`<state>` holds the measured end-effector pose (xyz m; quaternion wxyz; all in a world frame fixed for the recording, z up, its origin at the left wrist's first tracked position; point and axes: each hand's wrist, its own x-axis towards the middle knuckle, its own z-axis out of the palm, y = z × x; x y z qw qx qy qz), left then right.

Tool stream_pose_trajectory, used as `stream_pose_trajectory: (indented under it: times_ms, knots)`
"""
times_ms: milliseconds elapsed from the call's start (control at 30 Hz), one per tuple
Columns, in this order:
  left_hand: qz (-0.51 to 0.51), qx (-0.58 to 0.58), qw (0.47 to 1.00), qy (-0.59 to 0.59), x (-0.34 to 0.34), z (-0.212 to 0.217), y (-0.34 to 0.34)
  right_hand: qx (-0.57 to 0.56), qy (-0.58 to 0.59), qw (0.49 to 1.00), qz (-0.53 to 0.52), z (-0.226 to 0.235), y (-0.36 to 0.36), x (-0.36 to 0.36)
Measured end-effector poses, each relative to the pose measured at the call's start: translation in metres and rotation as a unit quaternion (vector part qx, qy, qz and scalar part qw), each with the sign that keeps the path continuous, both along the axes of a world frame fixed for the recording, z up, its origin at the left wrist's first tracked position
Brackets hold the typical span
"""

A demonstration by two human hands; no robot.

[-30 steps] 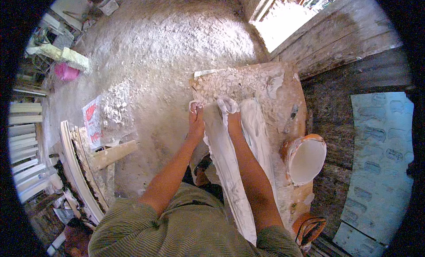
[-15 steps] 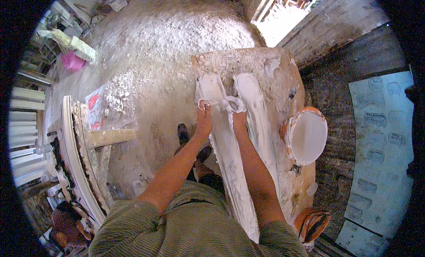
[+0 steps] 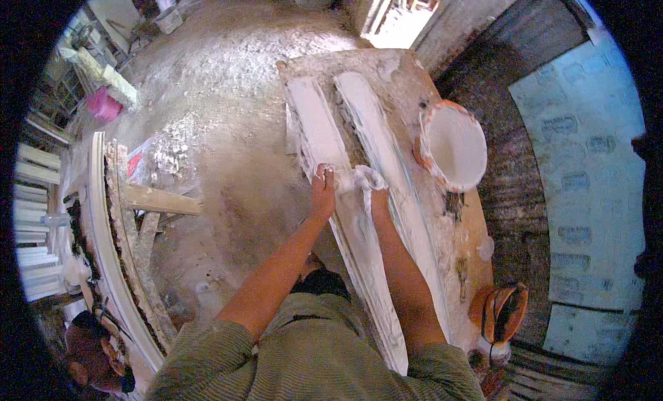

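A long, narrow trough-like mould (image 3: pixel 314 114) coated with wet white plaster runs from under my chest toward the table's far edge. A second plaster-covered mould (image 3: pixel 362 101) lies alongside on the right. Over the first mould, my left hand (image 3: pixel 322 194) is closed at its left edge, its fingers smeared white. My right hand (image 3: pixel 379 199) is closed at its right edge, gripping a white, plaster-soaked wad (image 3: pixel 370 176) that bulges over the fingers. Between the hands, a thin strand-like part seems to stretch across the mould. Whether the wad is cloth or fibre I cannot tell.
The worn table (image 3: pixel 407 70) carries a rimmed bucket (image 3: pixel 454 145) of white plaster and an orange bucket (image 3: pixel 498 311) nearer me. At left, long white mouldings (image 3: pixel 114 228) rest on a wooden trestle (image 3: pixel 166 199); another person (image 3: pixel 97 353) is beside them.
Both hands have come nearer to me along the mould, still closed. More plastered surface shows beyond them. The view has shifted, too.
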<state>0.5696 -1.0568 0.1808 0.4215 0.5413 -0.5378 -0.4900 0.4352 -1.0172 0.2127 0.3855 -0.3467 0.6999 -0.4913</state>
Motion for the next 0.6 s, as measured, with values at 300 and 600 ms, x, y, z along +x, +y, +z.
stream_pose_trajectory:
  times_ms: [300, 600]
  knots:
    - [0.013, 0.061, 0.995, 0.081, -0.011, 0.009, 0.173, -0.053, 0.036, 0.998, -0.014, -0.005, 0.148, -0.010]
    - [0.010, 0.071, 0.991, 0.112, -0.031, 0.000, 0.365, -0.065, -0.019, 0.997, -0.045, -0.017, 0.342, -0.024]
